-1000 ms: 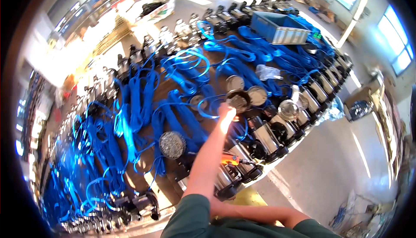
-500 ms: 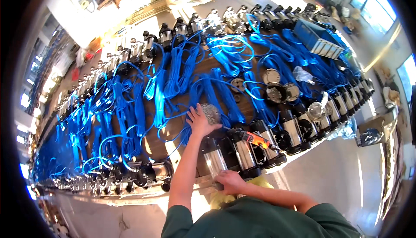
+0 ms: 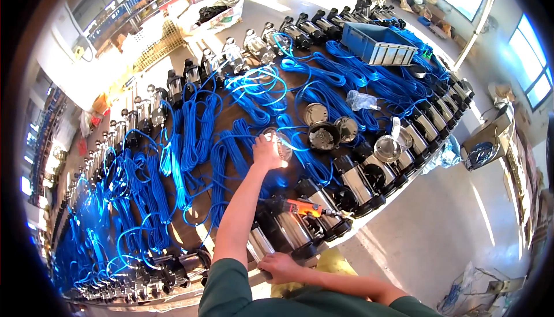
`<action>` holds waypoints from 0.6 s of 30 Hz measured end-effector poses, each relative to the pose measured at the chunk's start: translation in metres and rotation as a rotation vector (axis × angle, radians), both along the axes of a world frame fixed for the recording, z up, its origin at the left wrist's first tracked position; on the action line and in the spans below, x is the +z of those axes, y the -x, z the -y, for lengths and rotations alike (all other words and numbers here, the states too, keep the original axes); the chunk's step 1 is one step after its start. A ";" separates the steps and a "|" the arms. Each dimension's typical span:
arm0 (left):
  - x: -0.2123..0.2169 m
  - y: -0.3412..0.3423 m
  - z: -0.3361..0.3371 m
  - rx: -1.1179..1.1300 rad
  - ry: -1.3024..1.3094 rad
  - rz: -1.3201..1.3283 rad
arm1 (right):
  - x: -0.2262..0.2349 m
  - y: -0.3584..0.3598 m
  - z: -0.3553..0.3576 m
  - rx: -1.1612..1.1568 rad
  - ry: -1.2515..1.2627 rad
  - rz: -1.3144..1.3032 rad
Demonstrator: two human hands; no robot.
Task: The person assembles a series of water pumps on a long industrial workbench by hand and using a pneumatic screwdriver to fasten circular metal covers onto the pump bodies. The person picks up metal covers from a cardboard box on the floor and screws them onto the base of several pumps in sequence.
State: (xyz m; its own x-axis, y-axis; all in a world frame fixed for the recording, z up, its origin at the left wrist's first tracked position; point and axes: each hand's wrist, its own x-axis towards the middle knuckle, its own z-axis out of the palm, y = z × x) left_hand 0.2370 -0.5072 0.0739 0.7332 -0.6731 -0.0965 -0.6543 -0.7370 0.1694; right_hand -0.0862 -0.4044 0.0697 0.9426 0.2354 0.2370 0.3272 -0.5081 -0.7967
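Observation:
My left hand (image 3: pixel 268 154) reaches out over the table with its fingers curved over a round metal mesh cover (image 3: pixel 284 145), gripping it by its near side. Close to the table's front edge, my right hand (image 3: pixel 280 267) is closed at the lower end of a steel pump cylinder (image 3: pixel 261 243). Whatever its fingers wrap round is hidden. Between the hands and to the right, an orange and black power screwdriver (image 3: pixel 304 207) rests across the steel cylinders, its tip pointing right.
Coiled blue cables (image 3: pixel 217 181) cover much of the brown table. Rows of steel and black pumps (image 3: pixel 355 181) line both long edges. Beyond my left hand are round metal covers (image 3: pixel 316 113), a black round part (image 3: pixel 323 136), a clear plastic bag (image 3: pixel 362 101) and a blue crate (image 3: pixel 378 43).
The view has swung to the right. My left hand has carried the mesh cover farther across the table, toward the other round covers. My right hand stays by the cylinder's lower end.

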 end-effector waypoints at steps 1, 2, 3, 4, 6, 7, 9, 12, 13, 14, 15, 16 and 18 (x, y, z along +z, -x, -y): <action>-0.016 -0.002 0.005 -0.026 0.014 0.032 | -0.002 0.000 0.001 0.030 -0.007 -0.004; -0.015 0.009 0.014 -0.059 0.024 0.052 | -0.001 0.001 0.004 0.039 -0.014 -0.013; -0.020 0.015 0.025 -0.061 0.031 0.056 | -0.002 0.001 0.009 0.031 -0.026 0.003; -0.028 0.019 0.033 -0.056 0.037 0.061 | -0.004 0.000 0.013 0.028 -0.003 0.000; -0.028 0.021 0.030 -0.045 0.028 -0.001 | -0.005 -0.001 0.014 0.043 0.035 0.000; -0.028 0.023 0.023 -0.026 0.001 -0.047 | -0.005 0.001 0.011 0.056 0.053 0.010; -0.007 0.033 0.004 0.016 -0.066 -0.085 | -0.002 -0.001 0.007 0.088 0.089 0.009; 0.017 0.047 -0.058 0.127 0.314 -0.100 | -0.001 -0.007 -0.001 0.101 0.010 -0.025; 0.029 0.057 -0.093 0.083 0.654 0.024 | -0.002 -0.010 -0.005 0.126 0.044 -0.054; 0.049 0.077 -0.125 0.217 0.895 -0.031 | -0.005 -0.013 -0.008 0.100 0.065 -0.033; 0.055 0.097 -0.167 0.403 0.977 -0.120 | 0.005 -0.016 -0.010 0.098 0.103 -0.072; 0.052 0.120 -0.212 0.616 1.117 -0.241 | 0.017 -0.023 -0.014 0.097 0.141 -0.106; 0.001 0.161 -0.309 1.127 1.140 -0.414 | 0.055 -0.041 -0.021 0.089 0.161 -0.218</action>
State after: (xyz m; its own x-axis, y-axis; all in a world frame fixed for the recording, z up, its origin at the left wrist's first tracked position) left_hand 0.0761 -0.1979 0.0751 0.9224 0.2877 -0.2578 0.3121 -0.1616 0.9362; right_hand -0.0456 -0.3835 0.1246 0.9413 0.3373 -0.0161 0.2058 -0.6107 -0.7646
